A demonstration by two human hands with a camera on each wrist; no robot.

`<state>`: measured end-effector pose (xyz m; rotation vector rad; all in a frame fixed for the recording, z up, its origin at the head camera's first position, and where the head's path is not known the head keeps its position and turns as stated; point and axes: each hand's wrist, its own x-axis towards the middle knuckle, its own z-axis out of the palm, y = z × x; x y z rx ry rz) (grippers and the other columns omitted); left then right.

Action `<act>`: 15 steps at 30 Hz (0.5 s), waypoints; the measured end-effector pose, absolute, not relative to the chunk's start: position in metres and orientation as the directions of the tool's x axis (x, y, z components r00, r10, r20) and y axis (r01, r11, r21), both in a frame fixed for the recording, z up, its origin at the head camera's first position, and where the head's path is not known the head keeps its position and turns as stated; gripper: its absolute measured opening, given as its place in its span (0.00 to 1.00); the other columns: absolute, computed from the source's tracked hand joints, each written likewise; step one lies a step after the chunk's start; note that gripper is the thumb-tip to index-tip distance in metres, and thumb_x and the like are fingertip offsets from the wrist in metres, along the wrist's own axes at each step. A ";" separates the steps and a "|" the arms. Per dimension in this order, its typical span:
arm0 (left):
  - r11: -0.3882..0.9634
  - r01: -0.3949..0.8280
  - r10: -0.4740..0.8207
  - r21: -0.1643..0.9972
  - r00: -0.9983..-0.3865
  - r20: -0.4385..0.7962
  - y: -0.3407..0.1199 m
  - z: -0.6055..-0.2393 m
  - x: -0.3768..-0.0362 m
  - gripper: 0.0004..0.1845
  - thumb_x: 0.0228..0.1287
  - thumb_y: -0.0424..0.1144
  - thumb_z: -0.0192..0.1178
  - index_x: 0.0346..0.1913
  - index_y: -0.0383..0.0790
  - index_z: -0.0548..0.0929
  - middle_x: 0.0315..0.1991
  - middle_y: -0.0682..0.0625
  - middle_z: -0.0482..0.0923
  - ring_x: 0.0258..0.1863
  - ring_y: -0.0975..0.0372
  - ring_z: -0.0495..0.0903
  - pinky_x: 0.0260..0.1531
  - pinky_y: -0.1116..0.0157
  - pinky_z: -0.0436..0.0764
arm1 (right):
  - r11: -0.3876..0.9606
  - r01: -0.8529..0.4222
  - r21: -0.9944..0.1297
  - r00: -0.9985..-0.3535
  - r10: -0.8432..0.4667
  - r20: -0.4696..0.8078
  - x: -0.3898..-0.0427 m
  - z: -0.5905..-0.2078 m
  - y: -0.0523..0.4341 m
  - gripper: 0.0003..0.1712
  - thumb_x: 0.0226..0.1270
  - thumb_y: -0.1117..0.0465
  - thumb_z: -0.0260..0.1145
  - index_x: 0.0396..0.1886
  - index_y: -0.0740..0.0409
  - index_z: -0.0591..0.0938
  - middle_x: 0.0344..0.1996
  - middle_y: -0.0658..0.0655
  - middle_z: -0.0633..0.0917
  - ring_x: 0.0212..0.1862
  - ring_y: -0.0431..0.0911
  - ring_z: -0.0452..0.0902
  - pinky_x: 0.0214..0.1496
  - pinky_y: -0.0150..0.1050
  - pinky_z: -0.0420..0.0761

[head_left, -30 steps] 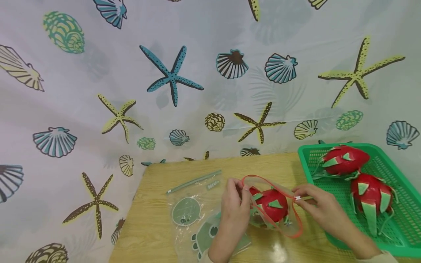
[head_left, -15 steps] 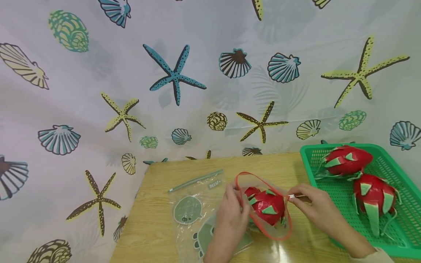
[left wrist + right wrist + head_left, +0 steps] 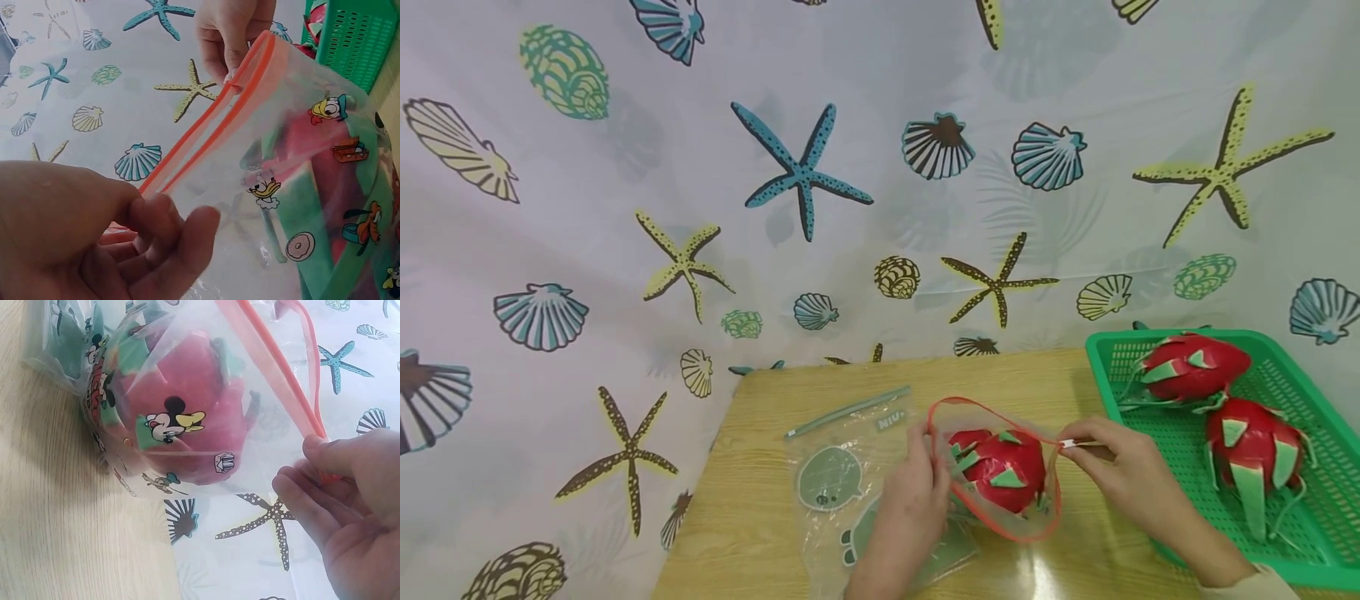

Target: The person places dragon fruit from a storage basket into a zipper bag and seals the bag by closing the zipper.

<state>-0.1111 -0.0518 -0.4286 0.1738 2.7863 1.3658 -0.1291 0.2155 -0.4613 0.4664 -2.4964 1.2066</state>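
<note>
A clear zip bag (image 3: 1047, 527) with a red-orange rim and cartoon prints stands on the table, its mouth spread wide. Inside lies red dragon fruit (image 3: 1018, 458) with green scales, pressed against the film (image 3: 194, 381) in the right wrist view. My left hand (image 3: 904, 500) pinches the rim on the left side, thumb against curled fingers in the left wrist view. At the opposite corner, my right hand (image 3: 1123, 467) pinches the bag's end, right by a small white slider (image 3: 1067, 444).
Another clear zip bag (image 3: 829, 479), printed with green cartoon shapes, lies flat on the wooden table (image 3: 745, 500), partly under my left forearm. On the right stands a green mesh basket (image 3: 1165, 454) with two dragon fruits (image 3: 1255, 442) in it. A shell-patterned cloth (image 3: 865, 208) hangs behind.
Both hands have shifted a little left with the bag. Its mouth now gapes rounder, with more of the dragon fruit showing. The basket and flat bag stay put.
</note>
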 end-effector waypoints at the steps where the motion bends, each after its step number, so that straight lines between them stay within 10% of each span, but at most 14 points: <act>1: 0.586 0.088 0.114 0.806 -0.993 0.025 -0.053 -0.426 -0.111 0.19 0.77 0.38 0.47 0.67 0.47 0.62 0.19 0.53 0.71 0.08 0.67 0.69 0.08 0.71 0.72 | 0.580 -0.419 -0.699 -0.896 -0.138 0.422 -0.129 -0.461 0.215 0.11 0.62 0.68 0.70 0.37 0.46 0.84 0.36 0.45 0.85 0.39 0.30 0.82 0.37 0.23 0.83; 15: 0.636 0.318 0.055 0.704 -0.928 0.369 -0.077 -0.395 -0.140 0.14 0.75 0.32 0.49 0.59 0.37 0.76 0.17 0.49 0.76 0.08 0.71 0.74 0.09 0.75 0.69 | 0.566 -0.305 -0.766 -0.935 -0.027 0.353 -0.139 -0.443 0.212 0.06 0.69 0.59 0.67 0.43 0.53 0.85 0.39 0.54 0.88 0.40 0.25 0.82 0.39 0.20 0.81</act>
